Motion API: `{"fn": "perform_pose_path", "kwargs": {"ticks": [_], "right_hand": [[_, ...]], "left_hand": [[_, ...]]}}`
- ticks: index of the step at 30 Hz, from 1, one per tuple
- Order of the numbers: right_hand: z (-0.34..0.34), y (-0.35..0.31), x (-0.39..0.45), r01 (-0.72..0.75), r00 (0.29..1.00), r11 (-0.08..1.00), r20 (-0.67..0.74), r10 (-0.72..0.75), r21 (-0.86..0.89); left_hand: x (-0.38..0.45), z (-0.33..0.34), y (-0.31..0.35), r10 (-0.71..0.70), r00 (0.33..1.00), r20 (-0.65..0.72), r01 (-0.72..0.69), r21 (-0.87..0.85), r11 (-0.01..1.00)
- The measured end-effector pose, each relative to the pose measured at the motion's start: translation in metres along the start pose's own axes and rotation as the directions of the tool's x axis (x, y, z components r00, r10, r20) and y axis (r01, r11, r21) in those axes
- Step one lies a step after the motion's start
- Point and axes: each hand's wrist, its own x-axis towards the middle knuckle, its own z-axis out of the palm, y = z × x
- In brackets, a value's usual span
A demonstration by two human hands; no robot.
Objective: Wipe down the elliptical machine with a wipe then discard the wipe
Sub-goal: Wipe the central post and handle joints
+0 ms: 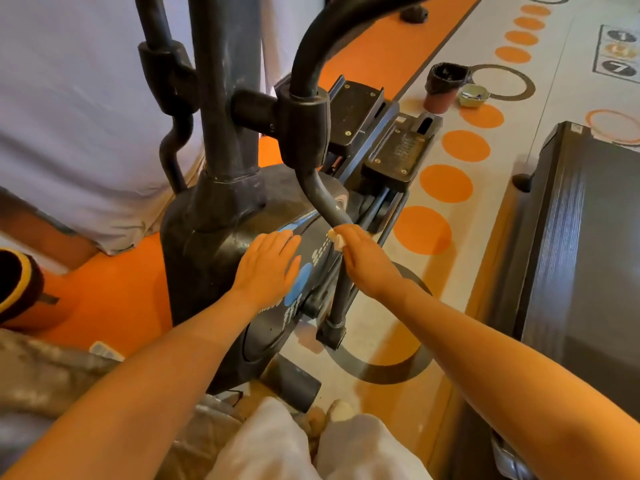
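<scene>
Left hand lies flat, fingers straight, on the elliptical machine flywheel housing. Right hand curls round the lower swing arm, pressing a white wipe against it. Lined bin stands on the floor, well apart.

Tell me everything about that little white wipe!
Only a small crumpled corner of the white wipe shows; it looks like thin paper or cloth. The right hand covers the rest, pressing it against the elliptical's grey swinging bar, just beside the dark flywheel cover.
</scene>
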Motion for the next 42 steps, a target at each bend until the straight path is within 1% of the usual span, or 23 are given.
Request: {"fn": "perform_pose_path", "kwargs": {"ticks": [6,10,14,17,20,21,25,27,30,32,34,36,37,42], "right_hand": [[-0.019,0.004,0.02,0.057,0.994,0.998,-0.098,-0.055,0.01],[-0.024,0.005,0.04,0.097,0.987,0.995,-0.125,-0.097,-0.004],[-0.02,0.005,0.06,0.084,0.982,0.996,-0.169,-0.084,-0.007],[-0.011,0.0,0.073,0.081,0.981,0.997,-0.175,-0.081,-0.007],[0.001,-0.003,0.086,0.091,0.983,0.996,-0.161,-0.09,-0.005],[0.006,-0.002,0.089,0.076,0.986,0.997,-0.152,-0.075,-0.001],[0.027,0.008,0.094,-0.039,0.993,0.998,-0.113,0.045,0.053],[0.034,0.012,0.098,-0.051,0.99,0.997,-0.125,0.059,0.064],[0.038,0.007,0.104,-0.061,0.987,0.995,-0.143,0.071,0.079],[0.042,-0.002,0.1,-0.073,0.978,0.992,-0.188,0.091,0.104],[0.049,-0.001,0.087,-0.061,0.962,0.997,-0.263,0.07,0.041],[0.056,0.011,0.072,-0.041,0.947,0.994,-0.32,0.007,-0.097],[0.058,0.017,0.068,-0.036,0.943,0.99,-0.334,-0.011,-0.135],[0.063,0.012,0.081,-0.012,0.922,0.979,-0.38,-0.069,-0.206]], "left_hand": [[0.034,-0.014,-0.002,0.009,1.0,-0.022,-0.008,0.018,1.0],[0.057,-0.017,-0.007,0.049,0.998,-0.051,-0.046,0.041,0.998],[0.069,-0.015,-0.009,0.087,0.995,-0.047,-0.084,0.062,0.995],[0.072,-0.01,-0.014,0.117,0.992,-0.044,-0.11,0.138,0.984],[0.074,-0.005,-0.023,0.16,0.987,0.017,-0.157,0.315,0.936],[0.075,-0.003,-0.026,0.177,0.984,0.034,-0.178,0.342,0.923],[0.079,0.002,-0.039,0.213,0.974,0.073,-0.225,0.358,0.906],[0.078,0.004,-0.041,0.234,0.97,0.07,-0.242,0.391,0.888],[0.079,0.006,-0.042,0.253,0.966,0.044,-0.251,0.375,0.893],[0.08,0.008,-0.043,0.261,0.965,0.03,-0.254,0.356,0.899],[0.081,0.01,-0.046,0.27,0.963,0.02,-0.261,0.332,0.906],[0.082,0.01,-0.047,0.283,0.959,0.01,-0.271,0.331,0.904],[0.082,0.01,-0.048,0.289,0.957,0.008,-0.275,0.334,0.901],[0.082,0.012,-0.048,0.3,0.954,-0.009,-0.282,0.315,0.906]]}}
